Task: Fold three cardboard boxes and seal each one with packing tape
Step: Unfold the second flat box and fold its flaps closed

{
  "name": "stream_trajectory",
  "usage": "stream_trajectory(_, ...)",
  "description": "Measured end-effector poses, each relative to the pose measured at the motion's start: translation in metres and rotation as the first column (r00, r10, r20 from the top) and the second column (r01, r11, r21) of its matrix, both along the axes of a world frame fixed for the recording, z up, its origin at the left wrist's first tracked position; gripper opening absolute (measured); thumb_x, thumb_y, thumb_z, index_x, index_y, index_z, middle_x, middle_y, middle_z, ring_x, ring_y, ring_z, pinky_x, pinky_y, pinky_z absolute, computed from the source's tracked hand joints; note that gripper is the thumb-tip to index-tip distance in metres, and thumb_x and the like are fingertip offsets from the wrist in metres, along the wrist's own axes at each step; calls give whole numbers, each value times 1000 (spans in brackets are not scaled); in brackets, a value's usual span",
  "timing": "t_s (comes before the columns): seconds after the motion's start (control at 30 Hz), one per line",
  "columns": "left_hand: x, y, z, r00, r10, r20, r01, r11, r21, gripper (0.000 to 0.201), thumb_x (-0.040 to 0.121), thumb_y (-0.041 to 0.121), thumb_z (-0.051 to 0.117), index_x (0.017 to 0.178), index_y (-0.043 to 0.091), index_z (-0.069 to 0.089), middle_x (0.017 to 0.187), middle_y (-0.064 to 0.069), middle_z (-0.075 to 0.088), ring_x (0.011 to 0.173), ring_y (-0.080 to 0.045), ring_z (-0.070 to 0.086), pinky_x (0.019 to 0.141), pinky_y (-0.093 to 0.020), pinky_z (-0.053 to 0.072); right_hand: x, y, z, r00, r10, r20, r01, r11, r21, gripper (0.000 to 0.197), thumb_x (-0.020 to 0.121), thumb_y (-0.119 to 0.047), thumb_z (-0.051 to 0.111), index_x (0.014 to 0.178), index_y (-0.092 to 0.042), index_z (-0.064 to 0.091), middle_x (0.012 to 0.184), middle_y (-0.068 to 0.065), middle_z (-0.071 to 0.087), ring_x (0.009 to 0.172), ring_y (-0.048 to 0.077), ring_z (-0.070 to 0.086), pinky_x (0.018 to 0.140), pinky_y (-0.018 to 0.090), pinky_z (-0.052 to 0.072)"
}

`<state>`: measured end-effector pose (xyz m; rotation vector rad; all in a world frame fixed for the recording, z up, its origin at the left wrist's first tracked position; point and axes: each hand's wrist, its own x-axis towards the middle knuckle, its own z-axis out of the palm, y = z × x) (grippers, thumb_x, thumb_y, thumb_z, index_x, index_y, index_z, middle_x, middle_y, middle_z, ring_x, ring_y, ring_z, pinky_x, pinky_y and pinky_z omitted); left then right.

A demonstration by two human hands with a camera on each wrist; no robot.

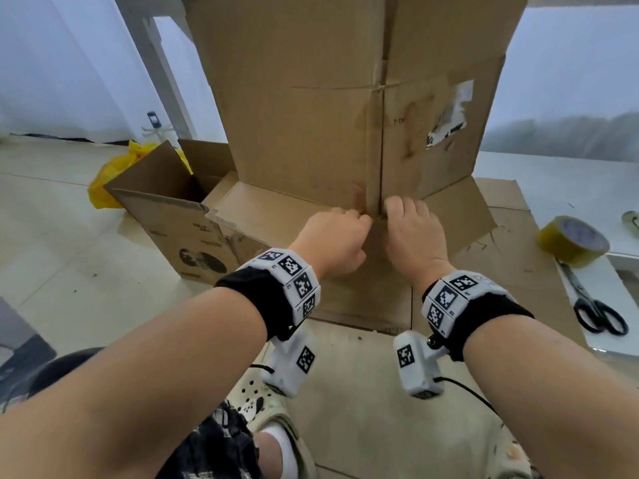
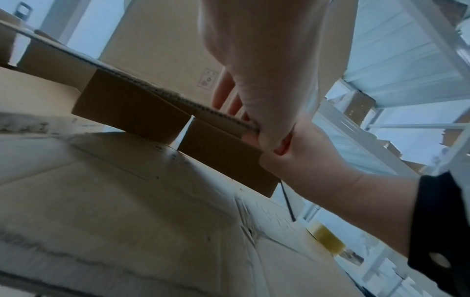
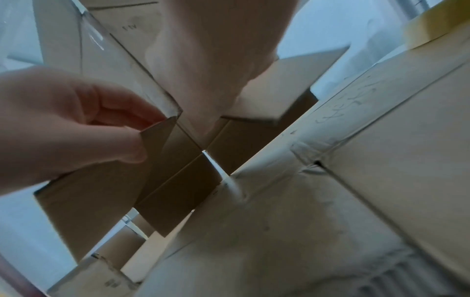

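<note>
Both hands meet at the lower centre of the upright flattened cardboard box: left hand w/ fingers curled, pinching a flap edge; right hand w/ fingers bent onto the neighbouring flap. Step in hand looks like opening/forming the box, bottom flaps splayed. Next: square it up, fold flaps shut, then reach right for the packing tape roll and scissors on the bench. An open box stands further left on the floor

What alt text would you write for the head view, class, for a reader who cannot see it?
Both hands, left hand and right hand, grip the lower flaps of a tall flattened cardboard box. An open box stands left; tape roll and scissors lie right.
</note>
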<state>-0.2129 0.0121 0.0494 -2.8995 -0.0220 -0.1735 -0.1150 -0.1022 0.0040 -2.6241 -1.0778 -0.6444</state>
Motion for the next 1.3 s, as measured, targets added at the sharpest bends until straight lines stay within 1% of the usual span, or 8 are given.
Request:
stream_trajectory(0.13,1,-27,-26,992,-123,-15,123,992,-8,44,84,28,57,122,12,44,119,-5,45,103,-26,48,61,-32,38,2,-38,-8,983,82,-165,-124,957,-264,19,76,1,63,94,-1,58,91,20,63,87,39,59,74,43,48)
stream_trajectory(0.27,1,-28,-47,987,-162,-11,160,983,-93,53,89,46,51,130,13,44,131,-8,43,114,-28,46,82,-38,45,6,-64,-7,959,93,-269,-190,911,-365,13,87,-9,53,100,-6,55,105,17,60,99,34,55,89,37,39)
stream_trajectory(0.53,17,1,63,626,51,778,195,956,-220,73,89,57,49,146,19,23,154,-13,17,142,-30,18,115,-51,12,7,-95,-22,933,107,-343,-219,926,-307,12,86,-6,54,85,-15,45,91,8,52,95,29,53,81,30,37)
stream_trajectory(0.73,28,-7,108,826,-31,563,101,991,-94,94,80,80,31,151,19,20,159,-9,15,147,-32,5,115,-55,-5,8,-110,-39,918,35,-395,-173,932,-318,7,92,-9,50,89,-16,51,92,3,50,98,24,54,85,27,39)
stream_trajectory(0.87,33,-10,99,888,-114,446,195,971,-138,85,70,86,28,113,17,52,117,-4,53,123,-29,44,114,-46,11,10,-123,-48,865,-73,-496,-99,945,-312,14,92,-7,47,103,-13,55,98,3,58,91,23,57,76,25,40)
stream_trajectory(1.0,40,-11,85,879,-80,470,157,979,-127,89,60,89,33,96,10,52,94,-4,50,92,-26,48,93,-38,28,17,-120,-38,736,-4,-677,69,995,69,25,88,-13,55,113,-13,53,87,0,61,81,22,60,70,29,46)
stream_trajectory(1.17,47,-7,82,921,-58,384,113,986,-122,84,62,84,38,101,11,52,96,-1,47,96,-24,49,95,-37,28,32,-103,59,785,298,-544,279,614,739,35,99,-39,44,126,-18,42,103,1,53,92,21,57,63,29,53)
stream_trajectory(1.3,53,-11,74,973,-64,223,93,989,-119,75,70,78,44,110,14,48,100,5,36,105,-21,45,102,-37,24,30,-97,136,844,329,-423,152,610,778,51,98,-52,36,145,-38,23,149,2,21,137,18,29,103,28,30)
